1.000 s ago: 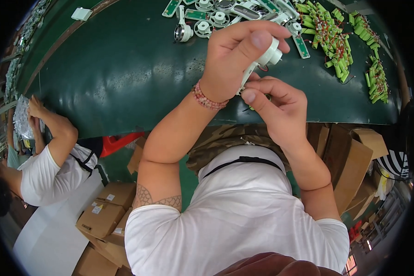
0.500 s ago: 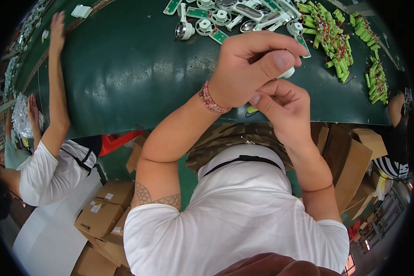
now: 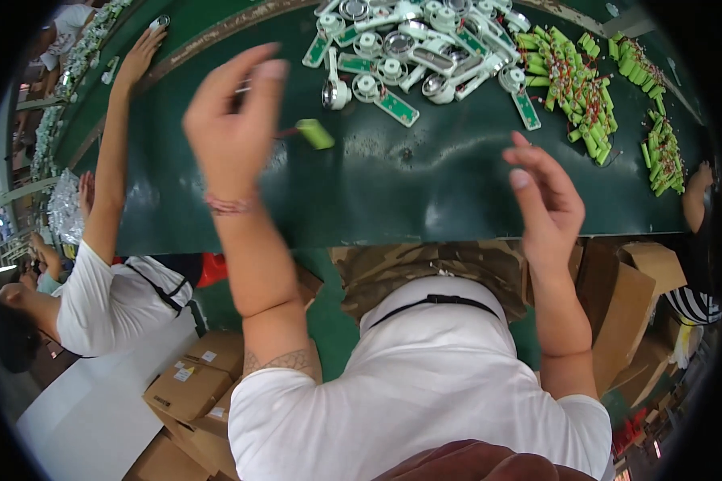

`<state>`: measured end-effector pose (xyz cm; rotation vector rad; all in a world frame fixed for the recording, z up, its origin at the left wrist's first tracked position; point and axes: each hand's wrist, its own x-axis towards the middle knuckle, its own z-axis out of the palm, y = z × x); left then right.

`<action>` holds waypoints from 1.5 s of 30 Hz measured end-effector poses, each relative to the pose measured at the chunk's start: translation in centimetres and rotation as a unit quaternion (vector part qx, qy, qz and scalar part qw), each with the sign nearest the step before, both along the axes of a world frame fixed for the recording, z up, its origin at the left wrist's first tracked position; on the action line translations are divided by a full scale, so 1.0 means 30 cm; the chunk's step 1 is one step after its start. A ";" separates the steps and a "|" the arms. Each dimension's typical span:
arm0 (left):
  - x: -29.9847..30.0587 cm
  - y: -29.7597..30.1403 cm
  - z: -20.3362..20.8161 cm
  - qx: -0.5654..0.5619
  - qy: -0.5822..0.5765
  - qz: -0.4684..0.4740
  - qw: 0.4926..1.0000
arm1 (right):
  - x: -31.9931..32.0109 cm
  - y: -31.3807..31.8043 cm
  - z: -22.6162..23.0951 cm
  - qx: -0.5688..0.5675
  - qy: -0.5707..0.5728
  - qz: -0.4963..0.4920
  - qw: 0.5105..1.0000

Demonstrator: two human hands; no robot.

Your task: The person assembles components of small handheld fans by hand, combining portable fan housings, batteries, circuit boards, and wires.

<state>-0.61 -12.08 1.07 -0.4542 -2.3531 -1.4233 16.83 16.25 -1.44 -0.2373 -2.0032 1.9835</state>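
My left hand [image 3: 234,132] is raised over the left part of the green work surface [image 3: 361,200], fingers curled and thumb pressing in. A small piece with a shiny edge shows between them, mostly hidden by the hand. Beside its palm hangs a lime-green battery cell [image 3: 315,134] on a red wire that runs toward the hand. My right hand [image 3: 547,204] hovers near the front edge, fingers apart and holding nothing. Ahead lies a pile of white handheld devices [image 3: 413,60] with round metallic ends and green circuit boards [image 3: 397,107].
Heaps of green wired cells [image 3: 573,88] lie at the right, with another cluster [image 3: 660,152] farther right. A co-worker's arm [image 3: 112,152] reaches along the left side to a small white part [image 3: 160,22]. Cardboard boxes [image 3: 196,377] stand below left, and an open carton [image 3: 618,305] below right.
My hands, together before, are now apart. The left has swung left with the cell trailing; the right has moved slightly right and down and opened. The co-worker's hand has shifted right.
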 end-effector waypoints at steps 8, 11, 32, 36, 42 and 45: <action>-0.477 -0.448 -0.179 -0.369 0.036 0.222 0.902 | 0.102 0.143 -0.119 0.033 -0.018 -0.116 0.993; -0.649 -0.345 -0.213 -0.296 -0.028 0.222 0.929 | 0.079 0.181 -0.094 0.051 -0.004 -0.119 0.992; -0.894 0.489 -0.116 -0.357 -0.146 -0.151 0.910 | -1.057 1.213 -0.066 0.436 0.139 0.129 0.879; -0.933 0.481 -0.134 -0.416 -0.072 -0.216 0.881 | -1.108 1.314 -0.063 0.464 0.132 0.163 0.861; -0.950 0.469 -0.119 -0.385 -0.069 -0.246 0.887 | -1.280 1.169 -0.087 0.648 -0.286 -0.118 0.696; -0.946 0.471 -0.108 -0.405 -0.083 -0.220 0.883 | -1.321 1.005 -0.097 0.521 -0.113 -0.095 0.841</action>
